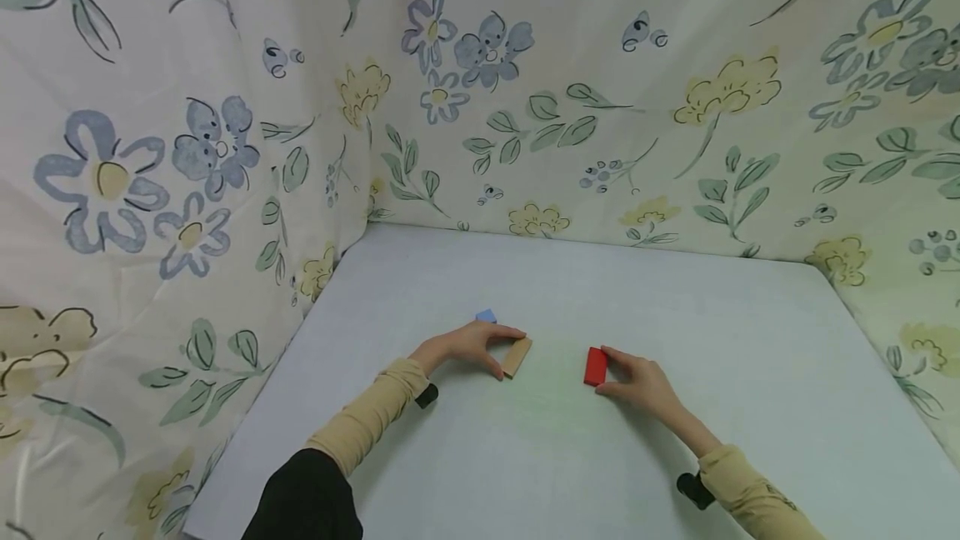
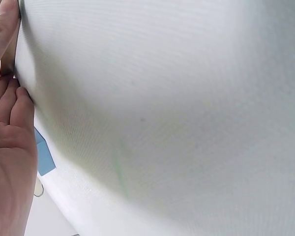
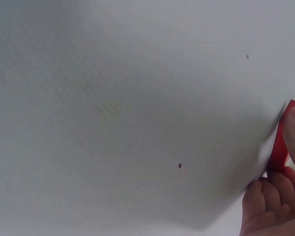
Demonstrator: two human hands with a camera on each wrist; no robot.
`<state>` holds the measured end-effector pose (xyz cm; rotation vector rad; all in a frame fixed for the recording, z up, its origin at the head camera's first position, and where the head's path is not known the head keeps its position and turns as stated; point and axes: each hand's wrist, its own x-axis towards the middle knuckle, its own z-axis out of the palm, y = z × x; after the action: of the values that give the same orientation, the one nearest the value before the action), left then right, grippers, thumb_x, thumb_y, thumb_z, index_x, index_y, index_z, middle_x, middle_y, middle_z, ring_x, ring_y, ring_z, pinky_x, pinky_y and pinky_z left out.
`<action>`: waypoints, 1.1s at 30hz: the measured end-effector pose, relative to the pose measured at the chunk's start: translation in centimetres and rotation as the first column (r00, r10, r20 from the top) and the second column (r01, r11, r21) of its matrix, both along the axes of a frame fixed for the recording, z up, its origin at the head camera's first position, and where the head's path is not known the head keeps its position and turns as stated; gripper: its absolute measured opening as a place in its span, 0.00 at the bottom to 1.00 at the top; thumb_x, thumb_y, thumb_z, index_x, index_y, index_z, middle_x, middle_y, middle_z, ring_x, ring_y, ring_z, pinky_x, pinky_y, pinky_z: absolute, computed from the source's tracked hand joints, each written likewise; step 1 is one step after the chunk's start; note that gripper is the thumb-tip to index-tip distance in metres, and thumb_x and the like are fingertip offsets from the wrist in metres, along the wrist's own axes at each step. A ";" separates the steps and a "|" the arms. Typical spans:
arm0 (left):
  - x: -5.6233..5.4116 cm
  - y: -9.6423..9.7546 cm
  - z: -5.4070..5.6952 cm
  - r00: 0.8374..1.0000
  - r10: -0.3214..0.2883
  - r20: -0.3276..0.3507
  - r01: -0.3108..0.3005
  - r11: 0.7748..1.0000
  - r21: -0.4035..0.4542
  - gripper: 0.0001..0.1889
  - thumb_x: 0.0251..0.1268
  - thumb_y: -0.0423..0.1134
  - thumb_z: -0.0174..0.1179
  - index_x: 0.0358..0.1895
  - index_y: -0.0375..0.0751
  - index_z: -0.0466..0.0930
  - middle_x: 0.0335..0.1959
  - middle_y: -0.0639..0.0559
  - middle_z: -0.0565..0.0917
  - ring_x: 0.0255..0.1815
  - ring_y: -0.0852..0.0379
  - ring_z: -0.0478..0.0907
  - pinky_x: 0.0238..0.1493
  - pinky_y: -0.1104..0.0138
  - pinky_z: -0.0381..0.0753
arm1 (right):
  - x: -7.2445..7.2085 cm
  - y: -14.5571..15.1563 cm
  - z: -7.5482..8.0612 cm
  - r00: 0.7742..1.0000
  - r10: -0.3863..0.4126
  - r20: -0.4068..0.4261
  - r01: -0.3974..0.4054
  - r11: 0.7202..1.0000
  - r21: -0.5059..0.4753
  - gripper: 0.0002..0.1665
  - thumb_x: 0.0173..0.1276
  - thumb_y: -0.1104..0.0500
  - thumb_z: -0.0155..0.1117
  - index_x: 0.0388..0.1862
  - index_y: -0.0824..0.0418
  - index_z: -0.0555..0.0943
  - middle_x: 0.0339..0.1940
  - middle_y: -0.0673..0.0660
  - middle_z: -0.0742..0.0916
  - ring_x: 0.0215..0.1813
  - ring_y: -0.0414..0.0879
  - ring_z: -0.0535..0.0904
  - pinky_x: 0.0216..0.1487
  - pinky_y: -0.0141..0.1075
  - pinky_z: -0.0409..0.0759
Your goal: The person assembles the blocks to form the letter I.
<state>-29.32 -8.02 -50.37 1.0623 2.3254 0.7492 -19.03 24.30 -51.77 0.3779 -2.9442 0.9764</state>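
In the head view my left hand (image 1: 474, 343) holds a flat tan wooden block (image 1: 517, 357) by its ends, between thumb and fingers. A red block (image 1: 596, 367) is pinched the same way by my right hand (image 1: 641, 383), a short distance to the right. Just behind the left hand lies a small blue block (image 1: 487, 316), partly hidden by that hand. The left wrist view shows the tan block (image 2: 9, 56) only at the left edge, with the blue block (image 2: 45, 156) beyond the palm. At the right edge of the right wrist view, thumb and fingers grip the red block (image 3: 279, 147).
Both hands work over a white tabletop (image 1: 637, 298). A floral curtain (image 1: 562, 107) hangs along its back and sides. Dark wrist cameras sit under the left sleeve (image 1: 375, 411) and the right sleeve (image 1: 753, 494).
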 end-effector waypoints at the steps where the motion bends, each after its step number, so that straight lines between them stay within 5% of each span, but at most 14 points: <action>1: 0.0 0.0 0.0 1.000 -0.001 -0.001 0.001 1.000 -0.001 0.42 0.46 0.42 0.74 0.69 0.48 0.65 0.70 0.55 0.69 0.72 0.58 0.62 0.71 0.64 0.63 | 0.0 0.0 0.0 1.000 0.002 -0.002 -0.002 1.000 -0.001 0.41 0.50 0.53 0.76 0.61 0.68 0.74 0.56 0.70 0.81 0.47 0.53 0.77 0.47 0.45 0.78; 5: 0.1 0.1 0.2 1.000 -0.002 0.000 0.002 1.000 0.000 0.42 0.46 0.42 0.74 0.69 0.48 0.65 0.69 0.55 0.69 0.71 0.58 0.63 0.71 0.64 0.62 | 0.1 0.2 0.2 1.000 0.009 -0.015 -0.009 1.000 -0.021 0.40 0.51 0.54 0.76 0.61 0.68 0.74 0.58 0.71 0.79 0.59 0.63 0.76 0.56 0.56 0.76; 11: 0.0 0.2 0.3 1.000 -0.009 -0.002 0.009 1.000 -0.003 0.42 0.46 0.42 0.74 0.69 0.48 0.65 0.70 0.54 0.69 0.72 0.57 0.62 0.72 0.63 0.62 | -0.1 0.3 0.8 1.000 0.015 -0.019 -0.016 0.999 -0.035 0.39 0.51 0.55 0.76 0.61 0.68 0.74 0.58 0.71 0.79 0.49 0.55 0.80 0.48 0.47 0.81; 17: 0.0 0.2 0.3 1.000 -0.008 -0.008 0.008 1.000 -0.010 0.42 0.46 0.43 0.74 0.69 0.48 0.65 0.70 0.54 0.69 0.72 0.57 0.62 0.72 0.64 0.62 | -0.7 0.6 1.7 0.998 0.045 -0.044 -0.049 0.995 -0.091 0.39 0.53 0.60 0.74 0.63 0.69 0.72 0.61 0.71 0.77 0.57 0.64 0.78 0.52 0.50 0.80; 33: 0.1 0.0 0.2 1.000 -0.003 0.000 0.003 1.000 0.000 0.42 0.47 0.42 0.74 0.69 0.47 0.65 0.70 0.54 0.68 0.72 0.57 0.62 0.71 0.63 0.63 | -1.9 0.6 4.8 0.990 0.059 -0.130 -0.077 0.987 -0.138 0.39 0.53 0.62 0.74 0.64 0.70 0.72 0.61 0.70 0.77 0.59 0.65 0.76 0.53 0.50 0.78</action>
<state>-29.18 -7.98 -50.20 1.0654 2.3231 0.7479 -20.97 24.92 -47.00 0.5174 -2.7465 1.1186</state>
